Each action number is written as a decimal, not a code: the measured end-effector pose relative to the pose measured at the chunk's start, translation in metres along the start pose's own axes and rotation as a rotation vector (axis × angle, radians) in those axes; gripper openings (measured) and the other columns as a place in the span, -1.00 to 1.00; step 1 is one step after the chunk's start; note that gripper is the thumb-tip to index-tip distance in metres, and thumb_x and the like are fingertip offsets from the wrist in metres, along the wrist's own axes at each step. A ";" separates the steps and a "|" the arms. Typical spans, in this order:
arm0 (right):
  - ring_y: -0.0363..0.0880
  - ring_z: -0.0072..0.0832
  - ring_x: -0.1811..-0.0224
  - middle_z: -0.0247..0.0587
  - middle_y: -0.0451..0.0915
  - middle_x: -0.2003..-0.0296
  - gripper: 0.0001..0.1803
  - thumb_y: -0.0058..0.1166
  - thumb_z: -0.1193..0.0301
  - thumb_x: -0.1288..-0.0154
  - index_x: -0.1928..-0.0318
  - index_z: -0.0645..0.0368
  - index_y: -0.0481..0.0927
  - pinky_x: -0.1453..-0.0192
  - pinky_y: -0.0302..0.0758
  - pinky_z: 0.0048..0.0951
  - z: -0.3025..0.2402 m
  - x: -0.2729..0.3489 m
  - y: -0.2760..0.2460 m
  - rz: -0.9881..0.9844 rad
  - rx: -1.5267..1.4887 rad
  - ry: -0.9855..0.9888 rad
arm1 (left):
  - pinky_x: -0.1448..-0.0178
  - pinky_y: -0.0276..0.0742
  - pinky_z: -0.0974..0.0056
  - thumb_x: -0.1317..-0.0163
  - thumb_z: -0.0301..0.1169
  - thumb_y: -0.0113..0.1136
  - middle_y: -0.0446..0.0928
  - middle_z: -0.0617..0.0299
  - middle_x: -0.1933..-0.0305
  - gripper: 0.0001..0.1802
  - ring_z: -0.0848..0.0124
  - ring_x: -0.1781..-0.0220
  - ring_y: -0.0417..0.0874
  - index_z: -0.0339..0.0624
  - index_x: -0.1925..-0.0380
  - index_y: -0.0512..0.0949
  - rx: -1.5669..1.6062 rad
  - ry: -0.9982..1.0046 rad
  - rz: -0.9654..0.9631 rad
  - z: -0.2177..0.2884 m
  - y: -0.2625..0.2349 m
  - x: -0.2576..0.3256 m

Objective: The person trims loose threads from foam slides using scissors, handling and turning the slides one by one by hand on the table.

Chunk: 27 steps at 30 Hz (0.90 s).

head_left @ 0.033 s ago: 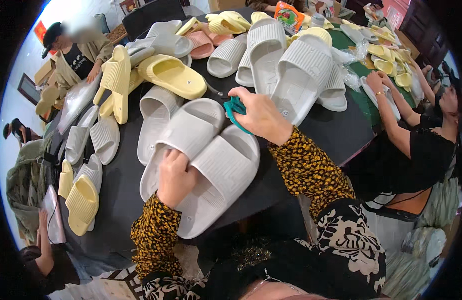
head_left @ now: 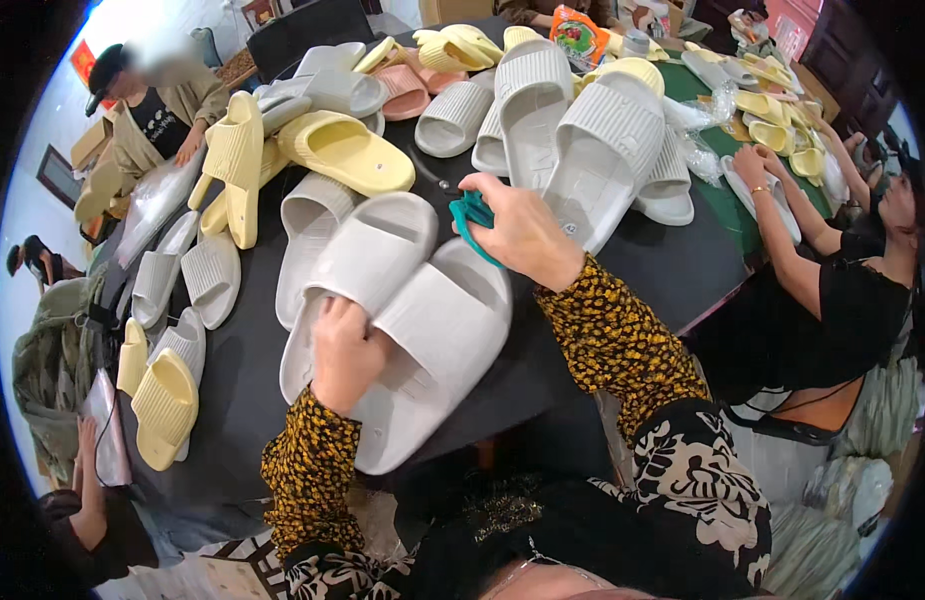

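Note:
My left hand is closed on a pair of light grey slippers, its fingers curled at the strap opening of the left slipper. The right slipper lies tilted against it, both held over the near edge of the black table. My right hand grips teal-handled scissors just beyond the slippers' toes. The dark blades point to the far left and barely show against the table. Behind the held pair lies another grey slipper, partly covered. A yellow slipper rests past it.
Big grey slippers are piled at the far right of the black table. Yellow and grey slippers lie along the left. A co-worker handles grey slippers at the green table part on the right; another person stands at the far left.
The held slippers have shifted slightly left and their toe ends have swung away from the scissors. My right hand stays almost in place.

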State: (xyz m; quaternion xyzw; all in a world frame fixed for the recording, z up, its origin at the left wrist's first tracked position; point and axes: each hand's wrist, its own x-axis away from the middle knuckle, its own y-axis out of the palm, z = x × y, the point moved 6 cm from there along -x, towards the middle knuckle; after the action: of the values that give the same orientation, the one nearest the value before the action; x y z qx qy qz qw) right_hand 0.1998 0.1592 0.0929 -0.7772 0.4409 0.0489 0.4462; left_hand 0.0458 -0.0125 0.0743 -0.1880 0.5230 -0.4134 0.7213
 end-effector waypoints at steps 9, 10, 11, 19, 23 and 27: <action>0.51 -0.62 0.34 -0.27 0.59 0.36 -0.49 0.29 0.31 -0.15 -0.01 0.38 0.45 0.24 0.48 -0.56 0.021 -0.005 0.020 -0.061 -0.417 0.173 | 0.21 0.36 0.01 0.15 -0.57 0.20 0.41 -0.06 0.43 -0.83 -0.07 0.30 0.42 -0.34 0.61 0.37 -0.072 -0.111 0.073 0.001 -0.017 0.004; 0.51 -0.62 0.34 -0.27 0.59 0.36 -0.49 0.29 0.31 -0.15 -0.01 0.38 0.45 0.24 0.48 -0.56 0.020 -0.004 0.022 -0.074 -0.422 0.157 | 0.20 0.37 0.03 0.16 -0.55 0.22 0.42 -0.05 0.42 -0.81 -0.06 0.30 0.42 -0.34 0.60 0.38 -0.020 -0.143 0.011 0.007 -0.014 0.006; 0.55 -0.57 0.30 -0.20 0.61 0.31 -0.48 0.31 0.31 -0.11 0.00 0.38 0.46 0.20 0.49 -0.52 0.019 0.000 0.030 -0.184 -0.528 0.194 | 0.19 0.37 0.02 0.15 -0.55 0.22 0.43 -0.05 0.41 -0.82 -0.06 0.28 0.42 -0.34 0.58 0.39 0.030 -0.154 -0.065 0.009 -0.011 0.008; 0.50 -0.72 0.41 -0.31 0.59 0.44 -0.52 0.25 0.48 -0.09 -0.04 0.33 0.43 0.32 0.43 -0.66 0.010 0.009 0.035 -0.439 -0.592 0.236 | 0.28 0.50 0.35 -0.02 -0.38 0.36 0.55 0.08 0.35 -0.69 0.36 0.40 0.57 -0.30 0.24 0.59 0.329 -0.287 -0.329 -0.013 -0.040 0.009; 0.49 -0.74 0.41 -0.34 0.58 0.42 -0.46 0.26 0.48 -0.10 -0.10 0.32 0.40 0.34 0.42 -0.66 0.002 0.009 0.041 -0.546 -0.661 0.211 | 0.08 0.50 0.21 -0.05 -0.24 0.32 0.52 0.03 0.28 -0.61 0.17 0.19 0.57 -0.34 0.23 0.56 -0.116 -0.364 -0.248 -0.060 -0.055 0.018; 0.46 -0.76 0.41 -0.37 0.56 0.41 -0.43 0.27 0.49 -0.09 -0.13 0.29 0.37 0.37 0.40 -0.66 0.004 0.016 0.046 -0.676 -0.622 0.173 | -0.03 0.47 0.13 -0.04 -0.14 0.30 0.45 -0.06 0.10 -0.48 0.05 0.05 0.54 -0.34 0.14 0.52 -0.122 -0.475 -0.308 -0.085 -0.037 0.032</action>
State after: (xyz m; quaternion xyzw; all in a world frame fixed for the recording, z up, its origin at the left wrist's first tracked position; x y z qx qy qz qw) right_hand 0.1771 0.1422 0.0528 -0.9754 0.1630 -0.0343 0.1443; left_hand -0.0425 -0.0461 0.0490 -0.3999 0.3287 -0.4301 0.7396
